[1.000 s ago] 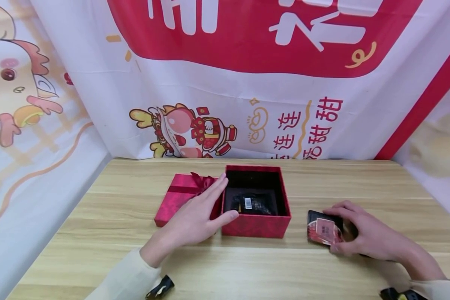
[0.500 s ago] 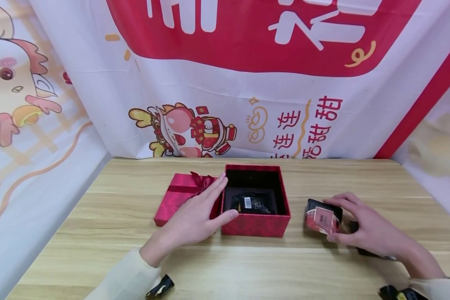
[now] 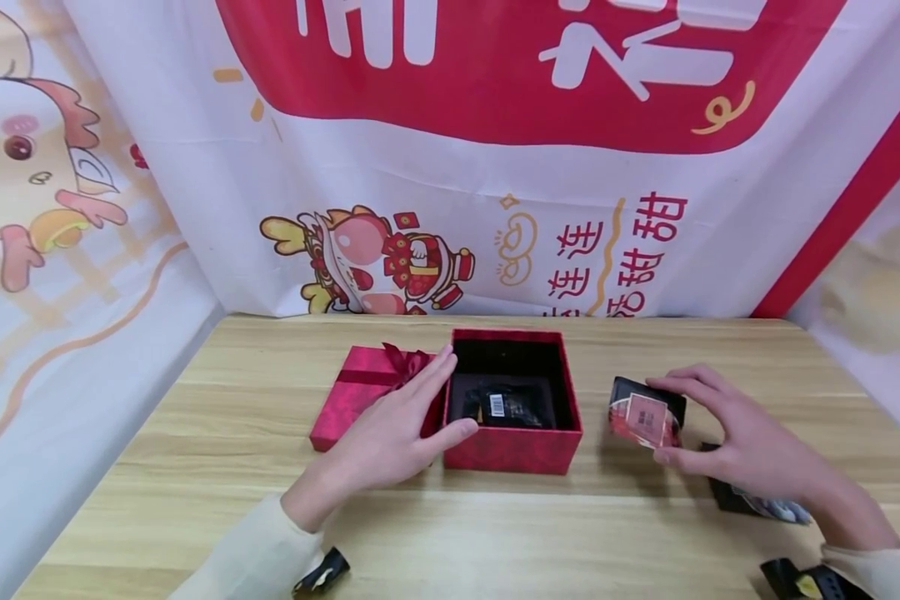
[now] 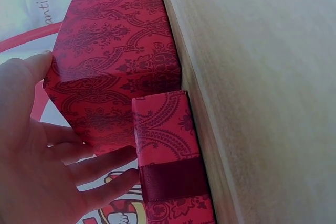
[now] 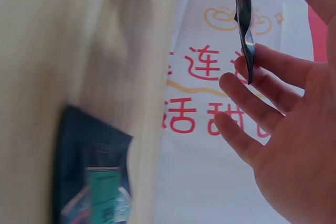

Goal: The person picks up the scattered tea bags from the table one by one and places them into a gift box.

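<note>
A red patterned gift box stands uncovered on the table, a black packet with a barcode label lying inside it. My left hand rests along the box's left side, fingers straight, thumb at the near rim. Left of the box lies its red lid with a dark red ribbon bow, partly covered by that hand. My right hand pinches a black and red packet between thumb and fingers, lifted off the table. Under the right hand another black packet lies on the table, partly hidden.
The wooden table extends around the box. Behind it hangs a white and red printed cloth, with another printed cloth at the left side. A dark strap shows at the left wrist.
My right hand has raised the black and red packet off the table and moved slightly away from me. The packet beneath has come into view. My left hand stays in place.
</note>
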`<state>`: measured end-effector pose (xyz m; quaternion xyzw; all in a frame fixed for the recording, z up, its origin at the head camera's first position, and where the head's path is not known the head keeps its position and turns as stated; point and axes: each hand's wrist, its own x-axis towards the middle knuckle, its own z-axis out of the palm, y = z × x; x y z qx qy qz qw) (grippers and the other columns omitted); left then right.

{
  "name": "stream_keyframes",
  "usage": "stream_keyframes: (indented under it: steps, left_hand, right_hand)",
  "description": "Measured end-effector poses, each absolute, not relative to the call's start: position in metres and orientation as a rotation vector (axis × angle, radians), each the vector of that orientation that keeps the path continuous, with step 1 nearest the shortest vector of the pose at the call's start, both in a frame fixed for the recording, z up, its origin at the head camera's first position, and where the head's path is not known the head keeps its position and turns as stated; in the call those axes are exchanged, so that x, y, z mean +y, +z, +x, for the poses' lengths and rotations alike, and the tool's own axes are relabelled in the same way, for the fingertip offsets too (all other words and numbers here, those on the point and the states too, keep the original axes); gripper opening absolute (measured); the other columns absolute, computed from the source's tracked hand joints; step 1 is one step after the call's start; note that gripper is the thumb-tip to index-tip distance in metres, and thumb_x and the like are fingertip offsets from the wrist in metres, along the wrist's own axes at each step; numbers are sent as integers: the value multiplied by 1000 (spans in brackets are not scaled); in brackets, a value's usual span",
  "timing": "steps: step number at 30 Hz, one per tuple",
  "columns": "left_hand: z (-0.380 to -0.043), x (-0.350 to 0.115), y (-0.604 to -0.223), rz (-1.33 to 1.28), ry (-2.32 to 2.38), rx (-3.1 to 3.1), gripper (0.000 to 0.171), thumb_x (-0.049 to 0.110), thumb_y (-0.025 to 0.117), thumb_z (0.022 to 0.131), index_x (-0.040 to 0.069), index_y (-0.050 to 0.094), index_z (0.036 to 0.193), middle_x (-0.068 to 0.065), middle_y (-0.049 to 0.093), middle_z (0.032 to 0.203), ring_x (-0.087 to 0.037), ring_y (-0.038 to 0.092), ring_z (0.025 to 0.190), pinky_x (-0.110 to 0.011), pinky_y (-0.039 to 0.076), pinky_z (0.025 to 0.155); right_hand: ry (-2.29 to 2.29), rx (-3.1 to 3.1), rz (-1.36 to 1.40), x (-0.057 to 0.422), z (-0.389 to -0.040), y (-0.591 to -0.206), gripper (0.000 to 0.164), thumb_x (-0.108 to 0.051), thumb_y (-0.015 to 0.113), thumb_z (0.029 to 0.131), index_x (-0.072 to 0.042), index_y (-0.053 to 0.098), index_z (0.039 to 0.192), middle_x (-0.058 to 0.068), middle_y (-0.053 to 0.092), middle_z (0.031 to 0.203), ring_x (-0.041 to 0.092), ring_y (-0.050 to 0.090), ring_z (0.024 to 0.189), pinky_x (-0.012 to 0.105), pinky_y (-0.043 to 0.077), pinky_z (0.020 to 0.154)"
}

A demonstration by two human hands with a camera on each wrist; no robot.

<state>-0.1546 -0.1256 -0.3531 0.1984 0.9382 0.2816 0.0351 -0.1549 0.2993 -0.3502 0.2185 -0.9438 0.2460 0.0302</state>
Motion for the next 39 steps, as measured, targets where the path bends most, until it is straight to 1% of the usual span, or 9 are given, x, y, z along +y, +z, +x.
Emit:
stream_keyframes:
  steps: [5, 8, 12, 17, 21, 25, 31, 35, 39]
  left_hand:
    - [-153, -125, -353, 611, 878, 2888, 89, 70, 56, 100, 35, 15, 171, 17, 9, 179, -20, 30, 163, -58, 41, 124]
    - [-153, -124, -353, 611, 884, 2892, 89, 67, 58, 100, 34, 16, 171, 16, 10, 179, -21, 31, 163, -59, 41, 123]
    - [-154, -124, -353, 604, 870, 2887, 89, 69, 56, 100, 35, 15, 171, 17, 9, 179, -19, 30, 163, -58, 40, 125]
    - [-154, -124, -353, 615, 873, 2884, 89, 70, 55, 100, 35, 14, 171, 17, 9, 179, -18, 29, 163, -58, 40, 125]
    - [-154, -124, -353, 620, 876, 2887, 90, 72, 55, 100, 34, 15, 171, 16, 10, 179, -19, 30, 163, -57, 41, 125]
    - [-154, -123, -353, 615, 876, 2887, 90, 70, 57, 100, 34, 16, 171, 17, 10, 179, -20, 31, 163, -58, 41, 124]
    - [-154, -124, -353, 608, 877, 2883, 89, 68, 58, 100, 32, 17, 171, 18, 11, 179, -21, 31, 163, -59, 39, 125]
    - [-154, -125, -354, 615, 870, 2886, 90, 72, 54, 100, 32, 17, 171, 17, 11, 179, -22, 33, 162, -58, 39, 125]
    - [-154, -126, -353, 627, 864, 2890, 91, 75, 51, 99, 33, 16, 171, 17, 10, 179, -21, 32, 162, -58, 39, 126]
  right_hand:
    - [751, -2863, 724, 294, -161, -337, 77, -40, 91, 83, -26, 57, 151, 3, 52, 147, 30, 53, 130, 72, 52, 98]
    - [768, -2865, 743, 289, -166, -327, 78, -40, 90, 85, -26, 55, 153, 7, 51, 150, 35, 52, 131, 76, 52, 97]
    - [777, -2892, 733, 278, -172, -313, 80, -43, 89, 85, -26, 53, 154, 8, 48, 153, 35, 48, 131, 73, 54, 96]
    - [801, -2901, 726, 259, -177, -300, 81, -46, 89, 84, -33, 53, 154, 2, 48, 153, 30, 46, 136, 72, 54, 100]
    - [820, -2885, 766, 242, -182, -296, 78, -48, 88, 85, -34, 54, 154, -1, 49, 152, 28, 47, 138, 72, 51, 104]
    - [845, -2862, 835, 226, -189, -295, 76, -47, 86, 87, -33, 54, 155, -1, 49, 150, 27, 48, 138, 71, 49, 107]
    - [856, -2849, 882, 202, -198, -302, 76, -50, 85, 87, -36, 53, 154, -3, 49, 151, 26, 49, 140, 69, 47, 112]
    - [853, -2850, 905, 189, -202, -308, 75, -51, 85, 86, -32, 55, 153, -3, 49, 153, 27, 49, 141, 68, 46, 114]
    - [854, -2833, 949, 179, -206, -315, 76, -50, 86, 85, -26, 58, 152, -1, 50, 153, 26, 52, 140, 65, 47, 115]
